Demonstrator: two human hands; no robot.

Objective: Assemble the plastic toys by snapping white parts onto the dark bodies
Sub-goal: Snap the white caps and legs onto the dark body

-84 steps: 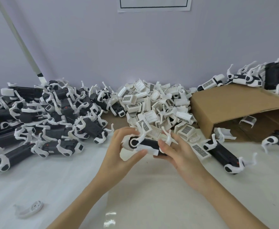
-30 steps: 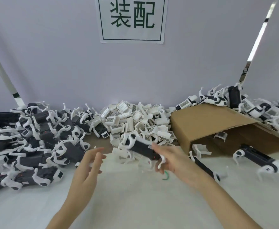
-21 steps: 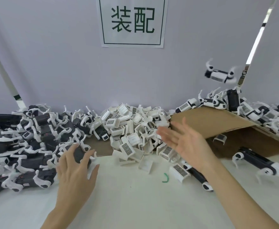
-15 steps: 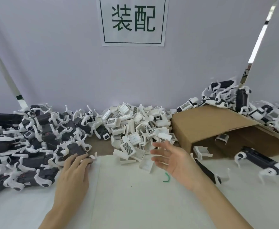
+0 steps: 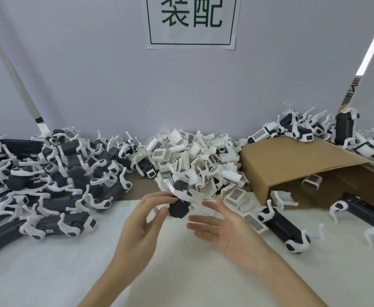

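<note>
Head view, cardboard box: a brown cardboard box [image 5: 292,165] lies on its side at right, its mouth facing the near right; inside the shadowed mouth sits one white clip [image 5: 312,180]; more of the inside is too dark to tell
Head view, on top of the box: finished toys [image 5: 301,127] with white legs are heaped along its far edge and against the wall
Head view, left hand: the left hand [image 5: 141,224] is raised over the table, its fingers curled and pinching the dark body [image 5: 179,204] at the lower end; the body stands roughly upright, white legs at its top, blurred
Head view, right hand: the right hand [image 5: 228,229] is just right of the body, palm turned up and inward, fingers spread and straight, holding nothing; whether a fingertip touches the body I cannot tell
Head view, white parts: a loose pile of white parts [image 5: 194,158] with barcode labels lies directly behind the hands, between the left heap and the box; the held body overlaps its near edge
Head view, left heap: a big heap of dark bodies [image 5: 48,173] with white legs covers the table's left side up to the wall
Head view, near the box: one toy [image 5: 281,227] lies on the table just right of the right hand; another [image 5: 365,211] lies in front of the box mouth; a loose white part [image 5: 283,196] sits between them at the box corner
Head view, table: white table [image 5: 48,273], a brown strip showing under the piles
Head view, wall: a paper sign [image 5: 192,21] with two large characters hangs above the white pile
</note>
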